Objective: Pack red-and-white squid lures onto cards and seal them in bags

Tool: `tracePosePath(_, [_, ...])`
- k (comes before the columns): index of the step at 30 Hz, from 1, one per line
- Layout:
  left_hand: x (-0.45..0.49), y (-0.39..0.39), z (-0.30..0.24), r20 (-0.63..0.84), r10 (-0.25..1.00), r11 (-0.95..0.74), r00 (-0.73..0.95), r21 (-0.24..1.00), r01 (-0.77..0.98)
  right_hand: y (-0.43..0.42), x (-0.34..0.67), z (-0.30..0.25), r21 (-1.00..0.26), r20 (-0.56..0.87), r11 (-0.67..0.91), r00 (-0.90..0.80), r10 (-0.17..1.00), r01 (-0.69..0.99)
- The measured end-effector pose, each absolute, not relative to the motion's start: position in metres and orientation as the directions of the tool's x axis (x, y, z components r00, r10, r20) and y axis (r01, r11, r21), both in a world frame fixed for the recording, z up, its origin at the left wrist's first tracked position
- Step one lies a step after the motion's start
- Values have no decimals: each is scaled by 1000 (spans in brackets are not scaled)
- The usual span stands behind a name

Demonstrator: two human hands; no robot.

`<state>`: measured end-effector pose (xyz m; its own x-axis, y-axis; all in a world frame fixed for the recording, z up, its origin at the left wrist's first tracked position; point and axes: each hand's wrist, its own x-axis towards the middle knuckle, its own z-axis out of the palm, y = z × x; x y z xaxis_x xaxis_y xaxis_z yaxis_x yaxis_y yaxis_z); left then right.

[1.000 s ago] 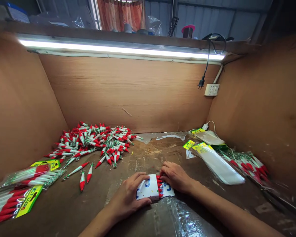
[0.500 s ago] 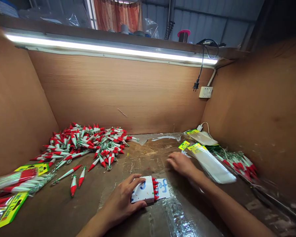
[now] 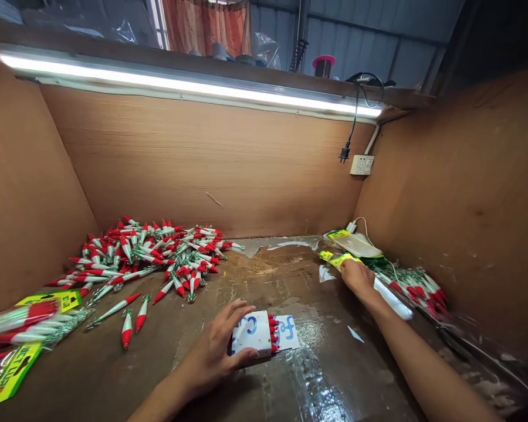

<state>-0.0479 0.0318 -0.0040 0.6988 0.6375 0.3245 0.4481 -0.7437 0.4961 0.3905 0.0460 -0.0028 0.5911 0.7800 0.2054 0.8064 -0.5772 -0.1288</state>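
My left hand point(image 3: 222, 343) grips a small white cardboard sleeve point(image 3: 251, 333) with blue writing, thumb on its near side and fingers over the far side. Red tips of several fishing lures point(image 3: 273, 333) poke from the sleeve's right end, over a white card point(image 3: 288, 332) marked in blue. Over at the right, my right hand point(image 3: 358, 276) has its fingers closed at the yellow header of a clear packaging bag point(image 3: 393, 299). The hand and forearm cover much of this bag; its fingertips are partly hidden.
A big heap of red-and-white lures point(image 3: 154, 252) lies at the back left, with loose lures point(image 3: 127, 329) before it. Packed lures point(image 3: 30, 319) lie at the left edge. More lures point(image 3: 422, 290) sit far right. A black plug point(image 3: 344, 153) hangs near the socket point(image 3: 361, 164).
My right hand has moved right from the bare tabletop onto the clear bags and closed at a yellow header. My left hand stays on the sleeve. The view has shifted slightly.
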Motion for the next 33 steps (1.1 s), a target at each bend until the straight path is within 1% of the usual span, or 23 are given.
tracePosePath(4, [-50, 35, 1, 326, 688, -697, 648, 547, 464, 47, 388, 3, -166, 277, -552, 576, 769, 817])
tracePosePath(8, [-50, 33, 9, 339, 709, -662, 619, 623, 417, 41, 393, 8, -230, 278, -496, 545, 791, 838])
tracePosePath(10, [-50, 33, 10, 335, 730, -627, 596, 675, 389, 37, 394, 14, -265, 299, -450, 517, 802, 853])
tracePosePath(12, [-50, 35, 8, 317, 761, -563, 567, 756, 333, 31, 383, 23, -283, 370, -386, 471, 801, 878])
tracePosePath(13, [-49, 37, 8, 299, 779, -511, 551, 812, 281, 28, 372, 29, -289, 444, -303, 407, 798, 908])
tracePosePath(14, [-50, 40, 7, 273, 802, -435, 531, 877, 205, 25, 355, 34, -283, 529, -182, 312, 789, 942])
tracePosePath(15, [-51, 42, 8, 234, 828, -330, 509, 938, 105, 21, 335, 37, -255, 633, 0, 167, 756, 967])
tracePosePath(16, [-52, 44, 10, 180, 852, -201, 491, 980, -11, 16, 311, 40, -198, 727, 223, -10, 687, 955])
tracePosePath(17, [-55, 46, 14, 113, 867, -60, 485, 990, -124, 11, 285, 40, -133, 763, 398, -163, 626, 908])
tracePosePath(19, [-61, 46, 23, -20, 854, 194, 520, 940, -282, -1, 234, 37, 6, 741, 643, -435, 511, 766])
tracePosePath(20, [-65, 45, 27, -72, 826, 285, 558, 909, -303, -6, 212, 34, 54, 708, 722, -536, 459, 690])
tracePosePath(21, [-68, 43, 31, -111, 795, 340, 597, 896, -286, -10, 194, 30, 79, 676, 776, -606, 419, 625])
tracePosePath(22, [-70, 41, 33, -139, 769, 357, 624, 903, -239, -13, 181, 25, 89, 656, 813, -648, 387, 575])
tracePosePath(23, [-71, 39, 33, -156, 755, 337, 637, 925, -173, -15, 172, 21, 81, 649, 835, -665, 371, 545])
tracePosePath(25, [-70, 39, 29, -152, 772, 217, 617, 976, -32, -17, 164, 12, 40, 666, 837, -638, 385, 546])
tracePosePath(27, [-69, 44, 22, -96, 830, 65, 550, 995, 74, -20, 164, 6, -27, 701, 792, -554, 450, 609])
tracePosePath(29, [-69, 54, 17, -22, 895, -51, 445, 987, 151, -23, 165, 1, -114, 696, 731, -471, 542, 673])
tracePosePath(31, [-73, 64, 15, 38, 934, -119, 355, 971, 209, -27, 163, -3, -205, 623, 681, -443, 645, 703])
tracePosePath(33, [-79, 72, 17, 79, 947, -158, 312, 959, 237, -29, 157, -7, -269, 505, 637, -458, 732, 722])
